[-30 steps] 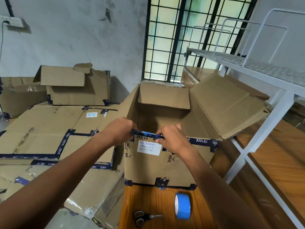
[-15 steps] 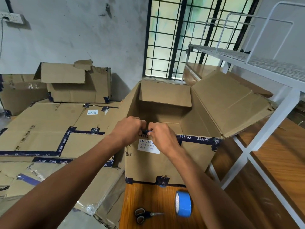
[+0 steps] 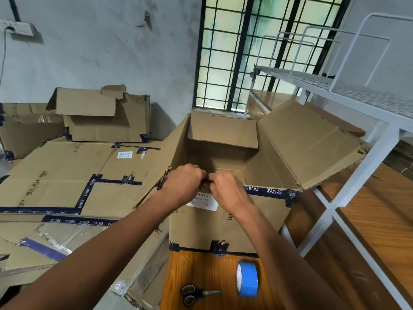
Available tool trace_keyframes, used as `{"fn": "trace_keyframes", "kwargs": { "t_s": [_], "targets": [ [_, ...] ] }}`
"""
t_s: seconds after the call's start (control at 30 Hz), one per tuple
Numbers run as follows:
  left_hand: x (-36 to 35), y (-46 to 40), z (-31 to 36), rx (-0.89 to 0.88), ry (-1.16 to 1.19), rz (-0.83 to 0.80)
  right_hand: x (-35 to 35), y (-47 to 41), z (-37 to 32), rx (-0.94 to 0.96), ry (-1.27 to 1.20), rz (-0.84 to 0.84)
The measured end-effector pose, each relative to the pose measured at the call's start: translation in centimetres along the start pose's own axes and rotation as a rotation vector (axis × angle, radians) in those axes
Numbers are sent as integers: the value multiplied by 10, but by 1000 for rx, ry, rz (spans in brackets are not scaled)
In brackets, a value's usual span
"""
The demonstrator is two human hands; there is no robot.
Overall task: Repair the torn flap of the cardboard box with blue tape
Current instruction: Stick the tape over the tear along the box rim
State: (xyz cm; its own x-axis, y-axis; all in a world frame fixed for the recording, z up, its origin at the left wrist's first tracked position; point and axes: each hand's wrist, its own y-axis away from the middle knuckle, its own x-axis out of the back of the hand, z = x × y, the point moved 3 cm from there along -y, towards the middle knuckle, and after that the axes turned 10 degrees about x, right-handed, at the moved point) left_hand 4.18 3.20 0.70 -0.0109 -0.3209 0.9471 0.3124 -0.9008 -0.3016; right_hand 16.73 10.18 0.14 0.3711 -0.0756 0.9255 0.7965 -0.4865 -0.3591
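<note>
An open cardboard box (image 3: 250, 222) stands on a wooden table (image 3: 210, 274), its flaps spread out. Dark blue printed tape (image 3: 268, 191) runs along its near top rim, above a white handwritten label (image 3: 204, 201). My left hand (image 3: 184, 182) and my right hand (image 3: 228, 191) meet at the middle of that rim, fingers curled, pinching a dark strip of tape between them. A roll of blue tape (image 3: 247, 278) stands on edge on the table in front of the box. Scissors (image 3: 196, 294) lie to its left.
Flattened and stacked cardboard boxes (image 3: 67, 175) with blue tape fill the left side. A white metal rack (image 3: 357, 139) stands at the right, against the box's right flap (image 3: 310, 142). A barred window (image 3: 257, 52) is behind.
My hands were spread apart along the rim holding a strip of tape; they have come together at the middle of the rim. The view shifted slightly.
</note>
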Motion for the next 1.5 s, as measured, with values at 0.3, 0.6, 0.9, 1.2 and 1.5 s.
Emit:
{"fn": "trace_keyframes", "kwargs": {
  "t_s": [0.3,0.6,0.9,1.2,1.5],
  "targets": [
    [-1,0,-1,5,6,45,0,-1,-5,2,-3,33],
    [-3,1,1,-68,-70,4,8,0,-2,-61,-32,-48],
    [-12,-1,12,-47,-34,16,3,10,12,-49,56,-25],
    [-7,-5,11,3,-69,86,-1,6,11,-62,50,-6],
    [-14,8,0,-109,-24,91,2,10,4,-41,95,-35]
  ]
}}
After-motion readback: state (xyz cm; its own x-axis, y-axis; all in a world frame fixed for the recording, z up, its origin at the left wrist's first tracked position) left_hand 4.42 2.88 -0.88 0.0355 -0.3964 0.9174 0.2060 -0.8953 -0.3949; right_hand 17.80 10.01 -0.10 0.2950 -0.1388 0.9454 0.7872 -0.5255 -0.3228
